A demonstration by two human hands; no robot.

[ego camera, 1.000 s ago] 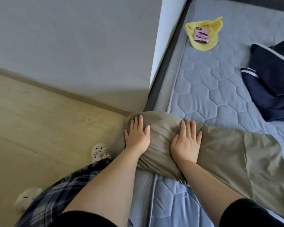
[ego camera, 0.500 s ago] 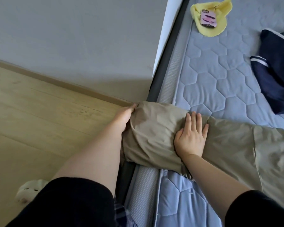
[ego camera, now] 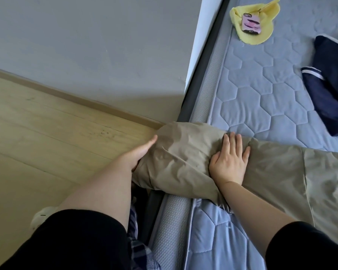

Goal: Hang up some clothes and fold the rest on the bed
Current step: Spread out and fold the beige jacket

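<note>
A khaki garment (ego camera: pixel 277 172) lies across the near edge of the bed, its left end hanging over the side. My right hand (ego camera: pixel 229 162) lies flat on it with straight fingers, pressing the cloth onto the mattress (ego camera: pixel 261 98). My left hand (ego camera: pixel 142 151) is at the overhanging left end of the khaki garment; the thumb shows on top and the fingers are hidden under the fabric. A dark navy garment (ego camera: pixel 334 88) with white trim lies crumpled at the right of the bed.
A yellow cloth (ego camera: pixel 261 34) with a pink phone (ego camera: pixel 251 26) on it lies at the far side of the mattress. The dark bed frame (ego camera: pixel 195 90) runs along a grey wall (ego camera: pixel 105 45). Wooden floor (ego camera: pixel 37 143) is to the left, with a white slipper (ego camera: pixel 41 217).
My left hand has moved from the top of the khaki garment to its overhanging left end, fingers going under the cloth. The right hand stays pressed flat. The view has shifted slightly.
</note>
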